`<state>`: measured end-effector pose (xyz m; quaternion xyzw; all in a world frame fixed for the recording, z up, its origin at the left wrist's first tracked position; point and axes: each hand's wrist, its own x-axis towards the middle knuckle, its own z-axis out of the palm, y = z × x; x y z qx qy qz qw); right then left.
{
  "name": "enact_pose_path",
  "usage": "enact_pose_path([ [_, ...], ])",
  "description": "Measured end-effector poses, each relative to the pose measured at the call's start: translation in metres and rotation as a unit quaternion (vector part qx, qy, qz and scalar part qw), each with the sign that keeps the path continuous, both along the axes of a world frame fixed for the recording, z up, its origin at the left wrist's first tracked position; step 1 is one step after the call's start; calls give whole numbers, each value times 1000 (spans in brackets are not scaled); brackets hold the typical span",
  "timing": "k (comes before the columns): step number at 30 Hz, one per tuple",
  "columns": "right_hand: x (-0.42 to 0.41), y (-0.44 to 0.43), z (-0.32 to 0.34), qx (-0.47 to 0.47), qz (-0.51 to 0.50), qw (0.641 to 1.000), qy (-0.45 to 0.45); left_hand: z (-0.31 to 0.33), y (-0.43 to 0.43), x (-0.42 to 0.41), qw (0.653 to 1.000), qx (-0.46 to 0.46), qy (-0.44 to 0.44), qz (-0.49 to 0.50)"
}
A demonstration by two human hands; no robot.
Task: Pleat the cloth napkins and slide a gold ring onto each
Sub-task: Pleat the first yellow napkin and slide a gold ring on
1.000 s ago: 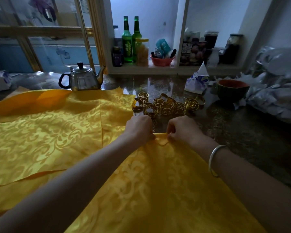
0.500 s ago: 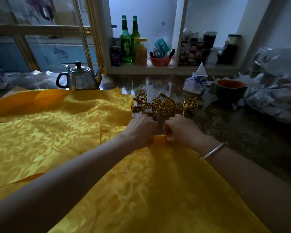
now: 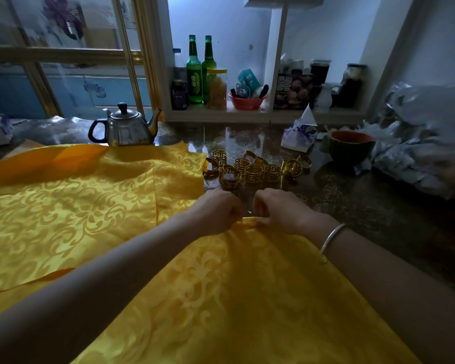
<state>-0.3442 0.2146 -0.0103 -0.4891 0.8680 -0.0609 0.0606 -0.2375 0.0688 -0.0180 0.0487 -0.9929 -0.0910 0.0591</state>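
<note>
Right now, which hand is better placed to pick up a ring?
Right hand, marginally: most gold rings lie just beyond it. Both hands pinch the napkin corner; left hand can hold it.

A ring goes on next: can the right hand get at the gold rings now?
Probably yes: the gold rings lie just beyond the right hand, nothing between; it must release the napkin.

Your left hand [image 3: 217,211] and right hand [image 3: 279,210] pinch the yellow damask napkin's [image 3: 234,298] corner, just before the gold fretwork rings [image 3: 254,170].
</note>
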Motion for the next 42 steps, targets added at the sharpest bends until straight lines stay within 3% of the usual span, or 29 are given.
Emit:
enact_pose_path([
  [4, 3, -3, 0, 6, -8, 1000, -9, 1, 1, -6, 998, 2, -38, 53],
  [9, 9, 1, -1, -2, 10, 1000, 15, 7, 12, 5, 996, -82, -27, 33],
  [12, 12, 10, 0, -17, 4, 998, -68, -1, 18, 14, 994, -105, 15, 10],
  [15, 14, 19, 1, -43, -8, 991, -127, -5, 16, 22, 998, -51, 32, -6],
  [18, 16, 21, -2, -55, -16, 995, -83, -2, 11, 26, 999, -25, 13, -25],
  [26, 22, 14, -3, -13, -3, 1000, 1, -1, 3, 15, 999, 5, 12, 49],
  [31, 30, 14, -1, 9, 26, 997, 67, 5, 8, 19, 996, -76, -39, 39],
  [40, 37, 26, 1, -6, -3, 1000, -6, -6, 32, 41, 983, -169, 65, -9],
  [42, 38, 26, 0, -3, -10, 1000, 18, -5, 31, 44, 989, -132, 68, -22],
])
